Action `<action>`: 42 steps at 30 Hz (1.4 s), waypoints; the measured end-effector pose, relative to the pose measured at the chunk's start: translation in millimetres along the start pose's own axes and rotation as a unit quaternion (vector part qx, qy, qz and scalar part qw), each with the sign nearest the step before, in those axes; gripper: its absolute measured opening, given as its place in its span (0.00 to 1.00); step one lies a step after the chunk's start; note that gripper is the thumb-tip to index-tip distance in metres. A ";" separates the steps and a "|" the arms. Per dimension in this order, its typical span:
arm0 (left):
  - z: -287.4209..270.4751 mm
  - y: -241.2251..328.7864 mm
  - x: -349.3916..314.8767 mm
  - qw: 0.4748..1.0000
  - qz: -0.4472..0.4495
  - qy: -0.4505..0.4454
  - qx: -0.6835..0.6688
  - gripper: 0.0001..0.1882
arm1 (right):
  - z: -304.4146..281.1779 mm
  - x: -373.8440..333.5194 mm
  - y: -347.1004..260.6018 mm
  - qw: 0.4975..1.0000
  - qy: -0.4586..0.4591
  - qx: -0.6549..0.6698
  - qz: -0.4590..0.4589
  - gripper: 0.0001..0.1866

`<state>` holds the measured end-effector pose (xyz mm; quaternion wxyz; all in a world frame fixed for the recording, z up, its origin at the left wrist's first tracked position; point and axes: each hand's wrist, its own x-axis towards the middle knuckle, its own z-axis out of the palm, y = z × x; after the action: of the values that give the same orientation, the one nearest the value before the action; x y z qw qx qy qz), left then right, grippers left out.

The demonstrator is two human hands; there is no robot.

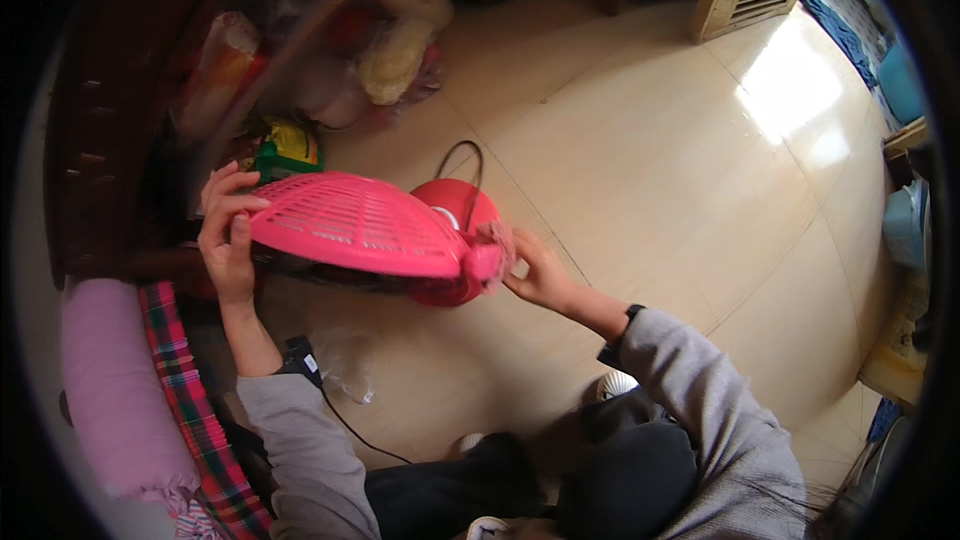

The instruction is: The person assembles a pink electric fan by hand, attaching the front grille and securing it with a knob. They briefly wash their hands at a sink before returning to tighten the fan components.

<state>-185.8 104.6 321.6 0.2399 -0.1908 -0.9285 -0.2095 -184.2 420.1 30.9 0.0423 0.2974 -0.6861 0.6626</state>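
**Pink, slotted, dome-shaped plastic grille held crosswise between two bare hands**

The grille is over the left part of the pale, glossy tiled floor, toward the edge where dark brown wooden furniture stands. Its long axis runs left to right, dipping slightly toward the right, so one end lies at each hand; neither hand is clearly nearer. The slotted face is turned upward, and a dark strip shows under its near rim.

The left hand grips the left end, thumb and fingers bent about the rim, the fingers somewhat apart. The right hand is at the other end, its fingers bent against a fuzzy pink cloth by a small pink knob; whether they pinch the cloth or only press it, I cannot tell.

Just behind that right end is a round, bright red plastic piece, partly covered by the grille; whether the two are joined is hidden. A thin black cord loops above it. Beyond the left end, near the furniture, sits a green-and-yellow packet.
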 end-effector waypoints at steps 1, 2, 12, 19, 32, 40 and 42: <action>-1.9 2.3 -0.9 1.000 -0.002 -0.003 0.019 0.17 | -1.1 -9.5 -2.2 0.999 -0.034 0.025 0.023 0.27; -3.0 5.3 -2.7 0.999 0.007 -0.004 0.036 0.17 | -2.1 -18.5 -4.0 0.998 -0.057 0.020 0.013 0.24; -1.4 26.2 -11.8 0.965 -0.217 -0.081 -0.123 0.42 | -8.1 1.4 -35.8 0.973 -0.134 -0.009 0.186 0.29; -0.3 23.3 -11.0 0.968 -0.199 -0.078 -0.134 0.42 | 23.2 48.7 -123.1 0.971 -0.157 0.086 -0.160 0.27; 9.6 37.6 11.8 0.982 -0.145 -0.083 -0.088 0.39 | 35.2 32.0 14.9 0.949 0.056 0.060 0.305 0.22; 36.5 164.2 -57.9 0.913 0.195 -0.310 0.179 0.22 | -27.5 -22.8 50.4 0.966 0.121 -0.113 0.196 0.19; 65.8 172.0 -83.4 0.882 0.182 -0.385 0.203 0.19 | -15.8 -39.0 37.8 0.961 0.053 -0.034 0.268 0.20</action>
<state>-63.9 259.5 276.5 -0.0694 -0.3694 -0.9188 0.1208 -175.1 446.5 -18.2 -0.0910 0.0656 -0.7594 0.6408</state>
